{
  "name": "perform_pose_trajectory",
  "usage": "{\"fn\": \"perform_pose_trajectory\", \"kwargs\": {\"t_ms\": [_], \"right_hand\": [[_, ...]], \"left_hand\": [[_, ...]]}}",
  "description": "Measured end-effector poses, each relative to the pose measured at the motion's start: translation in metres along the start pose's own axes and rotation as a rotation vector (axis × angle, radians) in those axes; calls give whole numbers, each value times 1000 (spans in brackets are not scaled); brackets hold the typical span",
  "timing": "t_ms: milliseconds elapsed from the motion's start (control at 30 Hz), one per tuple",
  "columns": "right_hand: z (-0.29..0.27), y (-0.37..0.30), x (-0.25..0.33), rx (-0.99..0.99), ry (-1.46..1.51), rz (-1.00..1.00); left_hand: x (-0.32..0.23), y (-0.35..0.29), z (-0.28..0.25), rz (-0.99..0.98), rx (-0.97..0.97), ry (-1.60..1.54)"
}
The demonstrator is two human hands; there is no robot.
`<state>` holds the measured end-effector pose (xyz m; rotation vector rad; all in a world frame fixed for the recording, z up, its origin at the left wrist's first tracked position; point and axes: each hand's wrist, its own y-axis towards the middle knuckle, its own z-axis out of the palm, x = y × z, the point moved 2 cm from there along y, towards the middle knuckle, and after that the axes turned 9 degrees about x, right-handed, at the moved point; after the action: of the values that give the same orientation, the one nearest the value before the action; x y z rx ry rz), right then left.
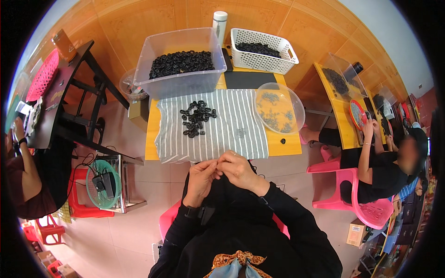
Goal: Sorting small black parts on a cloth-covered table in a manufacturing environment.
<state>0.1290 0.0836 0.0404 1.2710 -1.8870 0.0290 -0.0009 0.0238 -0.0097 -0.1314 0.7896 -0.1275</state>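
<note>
At the far left, a co-worker [30,178] is cut off by the dark rim; above, an orange jar [64,45] bears a pale mark too small to read. Next, a clear bin [183,87] holds a heap of black pieces [181,62]. In front, on a striped grey cloth [236,109], lies a loose scatter [194,118] of them: small, rounded, glossy, some apparently with a hole. Past the cloth's near edge, the left hand [200,180] and right hand [238,171] meet, thumbs and fingertips pinched together; what may sit between is hidden, so I cannot tell whether they grasp anything. Further right, a round clear tray [302,111] holds grey bits [283,126], their shape hard to make out; a lone black piece [283,141] lies near it on the yellow tabletop [293,149].
</note>
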Motion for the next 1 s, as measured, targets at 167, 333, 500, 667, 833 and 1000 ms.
{"fn": "perform_pose_trajectory", "kwargs": {"t_ms": [167, 333, 500, 667, 833, 1000], "right_hand": [[-10, -12, -9, -31, -11, -1], [-34, -16, -66, -225, -256, 412], [-34, -3, -88, -179, -472, 353], [-27, 7, -84, -109, -627, 388], [-23, 20, -76, 89, -768, 359], [-23, 19, -78, 137, -890, 210]], "left_hand": [[11, 4, -1, 52, -76, 3], [10, 5, -4, 124, -167, 91], [10, 8, -2, 138, -185, 144], [6, 7, -6, 129, -189, 167], [9, 4, -7, 128, -195, 164], [9, 2, -5, 152, -206, 164]]}}
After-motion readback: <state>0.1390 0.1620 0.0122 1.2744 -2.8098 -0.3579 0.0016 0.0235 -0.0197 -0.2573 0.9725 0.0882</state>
